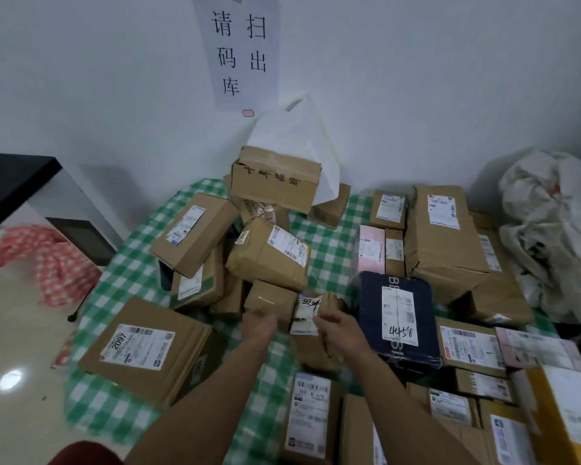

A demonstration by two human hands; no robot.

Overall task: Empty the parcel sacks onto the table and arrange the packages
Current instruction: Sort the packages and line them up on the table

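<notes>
Many brown cardboard parcels lie heaped on a table with a green checked cloth (329, 250). My left hand (259, 325) reaches to a small taped brown box (270, 302) at the pile's front; its fingers are blurred. My right hand (337, 327) grips a small brown parcel with a white handwritten label (307, 313). A dark blue box marked 4458 (398, 317) lies just right of my right hand. Crumpled white sacks (550, 229) are piled at the table's right end.
A large box labelled 2097 (145, 350) lies at the front left. A tall stack topped by a box (275, 177) and a white bag (296, 129) leans on the wall. Rows of parcels fill the right side. A red patterned sack (51, 260) lies on the floor at left.
</notes>
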